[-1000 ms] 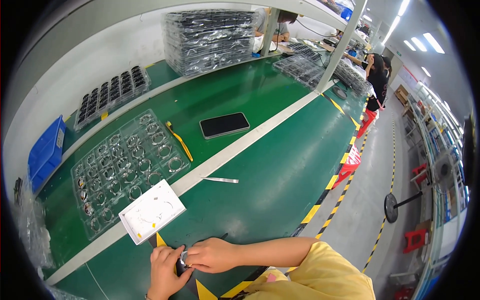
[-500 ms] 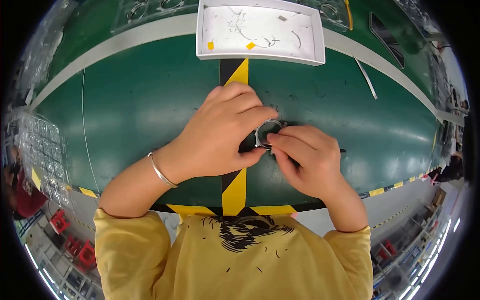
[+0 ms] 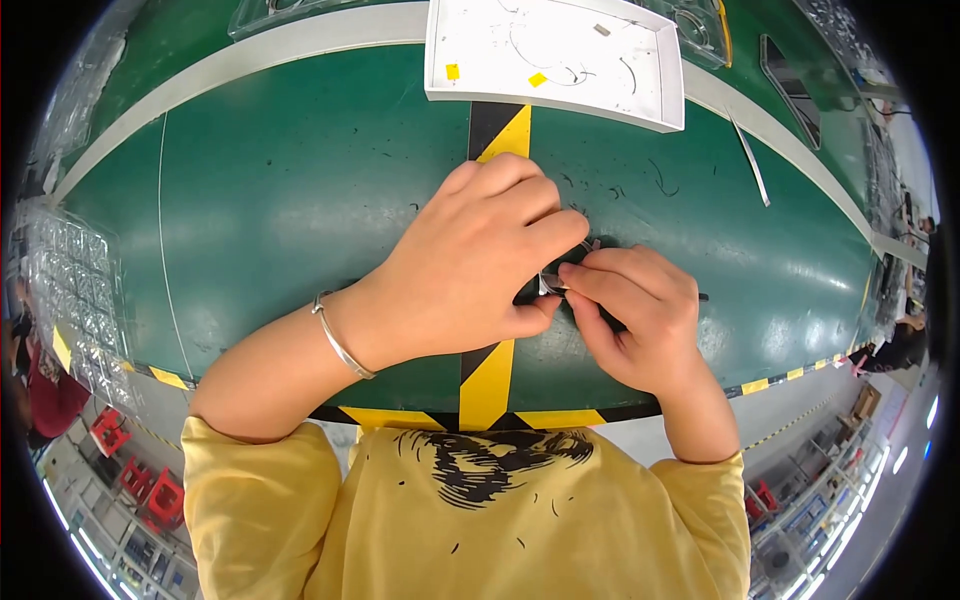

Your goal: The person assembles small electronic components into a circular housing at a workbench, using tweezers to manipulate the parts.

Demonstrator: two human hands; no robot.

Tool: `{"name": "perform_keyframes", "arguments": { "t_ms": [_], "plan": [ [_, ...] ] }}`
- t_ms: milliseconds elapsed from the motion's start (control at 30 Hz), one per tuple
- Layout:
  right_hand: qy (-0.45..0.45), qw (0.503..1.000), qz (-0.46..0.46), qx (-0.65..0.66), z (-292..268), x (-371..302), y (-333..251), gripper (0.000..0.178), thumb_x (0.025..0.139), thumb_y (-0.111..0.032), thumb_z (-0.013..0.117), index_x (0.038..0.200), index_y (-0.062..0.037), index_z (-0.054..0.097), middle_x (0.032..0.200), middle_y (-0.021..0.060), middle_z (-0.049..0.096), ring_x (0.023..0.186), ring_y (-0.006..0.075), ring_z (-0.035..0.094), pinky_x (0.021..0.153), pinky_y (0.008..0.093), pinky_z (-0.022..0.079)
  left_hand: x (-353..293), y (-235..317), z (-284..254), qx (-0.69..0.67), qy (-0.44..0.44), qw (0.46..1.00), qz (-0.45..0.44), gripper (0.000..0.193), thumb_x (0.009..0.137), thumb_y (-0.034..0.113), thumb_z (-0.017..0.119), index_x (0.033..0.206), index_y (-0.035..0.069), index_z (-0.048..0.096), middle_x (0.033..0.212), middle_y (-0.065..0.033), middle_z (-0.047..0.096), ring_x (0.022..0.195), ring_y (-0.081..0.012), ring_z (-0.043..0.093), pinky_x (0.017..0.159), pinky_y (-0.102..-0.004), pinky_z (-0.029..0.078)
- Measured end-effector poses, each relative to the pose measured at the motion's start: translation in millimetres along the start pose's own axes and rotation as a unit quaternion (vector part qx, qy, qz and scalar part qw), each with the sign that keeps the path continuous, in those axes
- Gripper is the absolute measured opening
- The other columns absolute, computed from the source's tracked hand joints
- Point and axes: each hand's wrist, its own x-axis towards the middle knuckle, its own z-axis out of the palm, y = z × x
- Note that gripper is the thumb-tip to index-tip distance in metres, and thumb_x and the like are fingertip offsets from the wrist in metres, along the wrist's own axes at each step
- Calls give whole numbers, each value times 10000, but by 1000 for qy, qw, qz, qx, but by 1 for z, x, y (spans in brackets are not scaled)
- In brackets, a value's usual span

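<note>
Close to the middle of the green table, my left hand (image 3: 485, 255) is closed, its fingers and thumb gripping a small round metal watch case (image 3: 546, 284). Only part of the case's shiny rim shows; fingers cover the rest. My right hand (image 3: 645, 315) is pinched against the case's right side. A slender dark tool (image 3: 703, 297) runs through the right hand, with its end sticking out past the knuckles. What its working tip touches is hidden between the fingers.
A white box (image 3: 480, 40) with small scraps stands ahead. A thin silvery strip (image 3: 749, 165) and a dark flat panel (image 3: 792, 95) lie at the far right. Clear plastic trays (image 3: 85, 290) sit at the left edge. Dark shavings (image 3: 660, 180) dot the table beyond my hands.
The view has shifted a little, so hands and box appear farther right. My left fingers now cover more of the watch case, whose ring showed more fully before. Both hands keep their grip.
</note>
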Motion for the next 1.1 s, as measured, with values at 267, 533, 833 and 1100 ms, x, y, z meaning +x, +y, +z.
{"name": "perform_keyframes", "arguments": {
  "t_ms": [267,533,833,1100],
  "plan": [
    [-9,1000,-7,-12,-2,2,1,224,707,22,795,919,-44,769,874,95,702,640,256,625,553,337,494,2,-1,0,5,-4,1000,-2,507,627,205,852,1100,127,685,1008,-48,580,1081,-289,543,920,-439,441],
    [6,1000,4,-7,2,0,-3,197,729,26,788,915,-36,768,879,96,704,631,251,619,548,336,490,1,2,0,3,-5,1000,-19,514,597,205,865,1073,128,688,990,-48,583,1070,-294,548,921,-431,450],
    [-4,1000,-11,-18,0,0,-3,219,693,28,781,903,-34,769,881,90,704,608,243,596,532,334,482,3,3,0,11,4,1000,-15,495,600,200,867,1055,122,689,989,-40,604,1069,-285,553,929,-428,449],
    [-16,1000,-18,-9,-2,3,0,211,703,29,778,906,-28,762,867,94,699,613,245,603,534,337,490,3,3,3,10,11,1000,-15,471,610,203,860,1038,120,684,988,-35,628,1075,-275,553,916,-427,444]
  ]
}}
